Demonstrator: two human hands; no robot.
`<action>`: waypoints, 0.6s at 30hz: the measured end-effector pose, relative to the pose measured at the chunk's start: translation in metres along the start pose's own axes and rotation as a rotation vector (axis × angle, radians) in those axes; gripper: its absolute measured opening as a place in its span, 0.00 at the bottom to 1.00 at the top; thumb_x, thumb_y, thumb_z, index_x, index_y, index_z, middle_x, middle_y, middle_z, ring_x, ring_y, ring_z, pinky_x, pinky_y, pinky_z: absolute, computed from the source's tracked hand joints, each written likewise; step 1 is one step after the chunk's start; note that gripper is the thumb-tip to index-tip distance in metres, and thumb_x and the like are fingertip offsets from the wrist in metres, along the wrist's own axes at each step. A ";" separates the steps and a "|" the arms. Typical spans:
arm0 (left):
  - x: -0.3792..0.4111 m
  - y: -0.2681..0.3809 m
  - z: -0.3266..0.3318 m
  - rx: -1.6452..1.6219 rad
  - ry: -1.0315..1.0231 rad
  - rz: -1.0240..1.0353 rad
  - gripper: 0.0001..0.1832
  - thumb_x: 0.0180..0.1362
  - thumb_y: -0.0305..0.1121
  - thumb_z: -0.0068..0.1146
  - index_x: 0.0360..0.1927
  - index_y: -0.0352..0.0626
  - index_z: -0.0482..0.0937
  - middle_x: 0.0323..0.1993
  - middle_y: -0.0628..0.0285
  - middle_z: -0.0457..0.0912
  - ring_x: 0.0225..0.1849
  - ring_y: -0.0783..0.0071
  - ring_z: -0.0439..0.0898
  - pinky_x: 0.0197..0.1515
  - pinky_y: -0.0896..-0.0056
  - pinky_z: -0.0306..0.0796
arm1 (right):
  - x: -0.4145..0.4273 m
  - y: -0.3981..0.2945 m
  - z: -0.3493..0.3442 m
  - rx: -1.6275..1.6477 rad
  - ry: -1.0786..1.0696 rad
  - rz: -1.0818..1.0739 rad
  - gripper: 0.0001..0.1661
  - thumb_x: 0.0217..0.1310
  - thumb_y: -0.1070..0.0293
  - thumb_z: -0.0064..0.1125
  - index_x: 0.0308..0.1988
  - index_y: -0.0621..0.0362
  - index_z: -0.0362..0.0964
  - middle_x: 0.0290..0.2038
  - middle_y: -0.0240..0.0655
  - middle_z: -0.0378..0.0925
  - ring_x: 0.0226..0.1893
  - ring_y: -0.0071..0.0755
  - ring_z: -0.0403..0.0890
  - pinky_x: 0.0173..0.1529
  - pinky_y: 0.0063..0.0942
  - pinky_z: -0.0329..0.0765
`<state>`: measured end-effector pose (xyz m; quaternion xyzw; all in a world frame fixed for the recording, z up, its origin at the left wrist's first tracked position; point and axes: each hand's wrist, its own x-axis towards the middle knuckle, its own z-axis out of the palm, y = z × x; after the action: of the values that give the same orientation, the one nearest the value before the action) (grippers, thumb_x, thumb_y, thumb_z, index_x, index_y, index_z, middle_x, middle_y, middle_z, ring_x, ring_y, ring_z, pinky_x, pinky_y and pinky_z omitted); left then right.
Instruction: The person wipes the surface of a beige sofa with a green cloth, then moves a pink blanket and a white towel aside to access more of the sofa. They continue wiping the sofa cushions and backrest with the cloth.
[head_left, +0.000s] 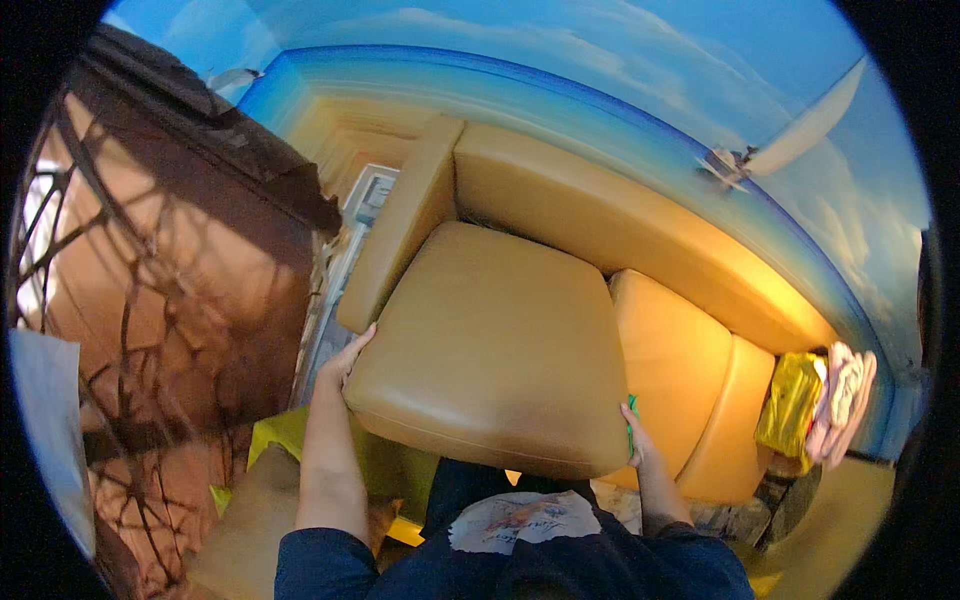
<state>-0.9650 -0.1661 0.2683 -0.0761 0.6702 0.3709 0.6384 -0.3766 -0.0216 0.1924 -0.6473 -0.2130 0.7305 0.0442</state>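
Observation:
A large tan leather-look seat cushion spans the space in front of my body, between my two hands. Its near edge is close to my dark shirt. My left hand grips the cushion's left side near the front end of the sofa's armrest. On the opposite side, my right hand holds the cushion, with a bit of green material showing at the fingers. Behind the cushion runs the sofa backrest. Another seat cushion lies to its right, partly covered by it.
A shiny yellow packet and folded pinkish cloth are at the sofa's right end. Yellow-green material shows beneath my left arm. Dark branch-like bars stand at left. A painted seascape wall rises behind the sofa.

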 end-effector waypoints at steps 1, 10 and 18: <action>0.005 0.002 0.000 0.004 0.001 -0.033 0.44 0.54 0.67 0.63 0.65 0.44 0.74 0.62 0.57 0.78 0.59 0.61 0.78 0.59 0.53 0.72 | -0.008 -0.001 0.009 0.021 -0.004 -0.014 0.51 0.61 0.29 0.56 0.70 0.52 0.60 0.65 0.42 0.70 0.64 0.43 0.73 0.60 0.50 0.76; -0.032 -0.012 0.031 0.024 0.010 0.061 0.43 0.58 0.59 0.63 0.69 0.39 0.69 0.67 0.52 0.72 0.65 0.59 0.71 0.67 0.60 0.64 | -0.018 0.021 0.007 0.122 -0.003 -0.048 0.54 0.59 0.28 0.59 0.71 0.54 0.58 0.68 0.45 0.68 0.65 0.46 0.71 0.62 0.49 0.73; -0.076 -0.075 0.062 0.184 0.100 0.474 0.44 0.60 0.48 0.64 0.73 0.35 0.59 0.64 0.48 0.73 0.63 0.59 0.74 0.64 0.61 0.67 | 0.018 0.056 -0.036 0.116 -0.029 -0.188 0.48 0.64 0.31 0.54 0.69 0.55 0.61 0.67 0.46 0.68 0.64 0.46 0.72 0.65 0.43 0.72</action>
<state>-0.8592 -0.2106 0.3132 0.1234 0.7308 0.4436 0.5040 -0.3332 -0.0569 0.1531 -0.6102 -0.2305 0.7436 0.1469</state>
